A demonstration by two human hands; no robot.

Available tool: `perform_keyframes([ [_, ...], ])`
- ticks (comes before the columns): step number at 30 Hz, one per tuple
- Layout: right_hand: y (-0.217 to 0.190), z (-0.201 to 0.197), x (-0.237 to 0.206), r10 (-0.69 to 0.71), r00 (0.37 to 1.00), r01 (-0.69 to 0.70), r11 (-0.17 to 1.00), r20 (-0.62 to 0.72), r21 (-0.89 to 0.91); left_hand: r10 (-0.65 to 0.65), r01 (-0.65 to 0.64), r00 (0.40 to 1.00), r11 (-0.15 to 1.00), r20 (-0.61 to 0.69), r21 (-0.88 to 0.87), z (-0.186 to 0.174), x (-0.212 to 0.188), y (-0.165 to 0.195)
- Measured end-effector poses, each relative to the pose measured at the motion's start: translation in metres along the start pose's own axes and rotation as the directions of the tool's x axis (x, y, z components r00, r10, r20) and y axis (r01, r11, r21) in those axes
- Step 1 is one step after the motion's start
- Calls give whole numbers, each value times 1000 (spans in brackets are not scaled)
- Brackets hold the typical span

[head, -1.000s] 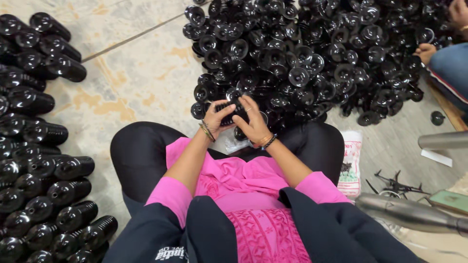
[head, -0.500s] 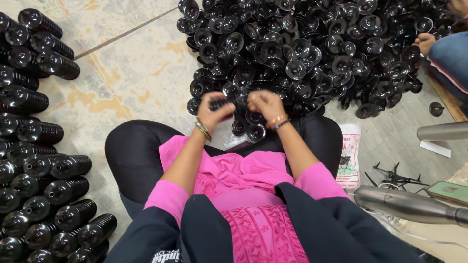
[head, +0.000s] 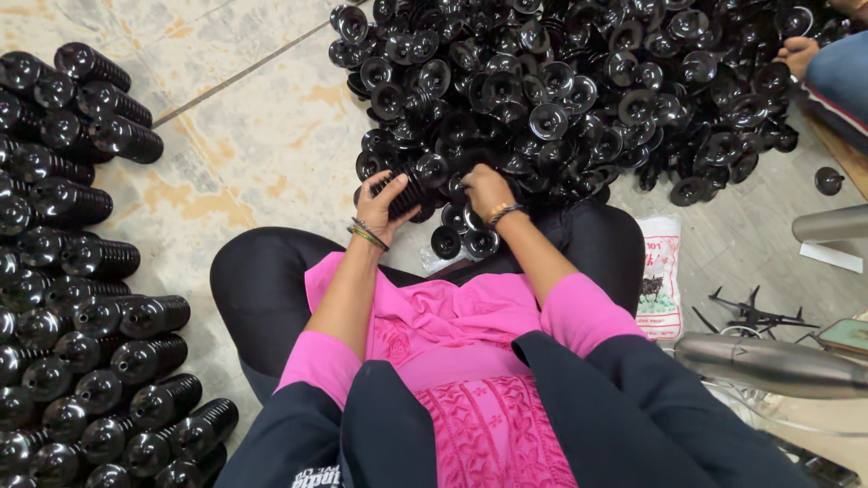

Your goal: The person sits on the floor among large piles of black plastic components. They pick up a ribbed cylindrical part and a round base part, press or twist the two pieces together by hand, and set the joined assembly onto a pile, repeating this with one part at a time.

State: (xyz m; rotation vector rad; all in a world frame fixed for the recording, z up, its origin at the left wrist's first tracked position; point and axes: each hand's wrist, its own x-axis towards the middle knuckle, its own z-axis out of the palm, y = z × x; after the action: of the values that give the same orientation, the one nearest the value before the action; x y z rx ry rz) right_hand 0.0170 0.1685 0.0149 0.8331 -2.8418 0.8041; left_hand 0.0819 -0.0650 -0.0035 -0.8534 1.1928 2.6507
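Both hands at edge of black cap pile, forearms angled inward.
Left hand [head: 384, 206] fingers clamped on ribbed black stack [head: 404, 192]; right hand [head: 485, 188] fingers curled together into loose caps [head: 561, 90], grip unclear.

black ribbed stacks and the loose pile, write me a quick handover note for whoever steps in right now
Left hand: grip closed around a short ribbed stack of black discs, held on its side.
Right hand: fingers down among the loose black discs at the near edge of the pile; whether it grips one cannot be told.
Done: many finished stacks lie in rows on the floor at the left.
Left: a large loose pile ahead, plus a few discs by the lap.
Another person's foot rests at the far right of the pile.
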Motion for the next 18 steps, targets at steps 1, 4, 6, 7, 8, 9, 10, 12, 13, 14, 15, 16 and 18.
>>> perform_keyframes([
  [1,3,-6,-1,5,999,-1,995,-43,99,-5,5,1000,1000,9,14,1,-1,0],
  [4,3,-23,-5,242,970,-162,734,-31,659,-26,21,997,997,79,73,6,-5,0],
  [6,0,-28,-8,263,949,-301,591,174,749,-49,33,990,992,132,120,10,-10,-2],
  [7,-1,-29,-10,261,926,-371,511,272,775,-56,33,986,989,159,144,11,-11,-3],
  [8,-2,-27,-12,256,919,-386,432,300,815,-59,28,980,986,187,167,11,-12,-4],
  [9,-3,-23,-14,245,913,-398,351,327,848,-44,6,978,983,203,186,11,-12,-7],
  [10,-2,-19,-16,228,907,-408,266,354,873,-27,-18,976,979,215,204,9,-12,-9],
  [12,0,-8,-19,242,869,-477,173,432,862,56,-119,969,960,241,253,6,-11,-15],
  [13,2,-3,-21,246,847,-510,125,471,851,119,-192,959,940,259,282,5,-11,-20],
  [14,3,0,-21,254,843,-504,67,474,861,178,-263,944,914,277,309,4,-10,-23],
  [15,3,0,-21,262,840,-495,11,476,869,274,-394,899,846,341,358,4,-9,-25],
  [16,3,0,-20,270,835,-486,-45,479,873,358,-517,839,760,409,394,4,-9,-25],
  [18,5,-6,-19,260,880,-428,78,396,900,384,-620,772,632,507,465,2,-14,-21],
])
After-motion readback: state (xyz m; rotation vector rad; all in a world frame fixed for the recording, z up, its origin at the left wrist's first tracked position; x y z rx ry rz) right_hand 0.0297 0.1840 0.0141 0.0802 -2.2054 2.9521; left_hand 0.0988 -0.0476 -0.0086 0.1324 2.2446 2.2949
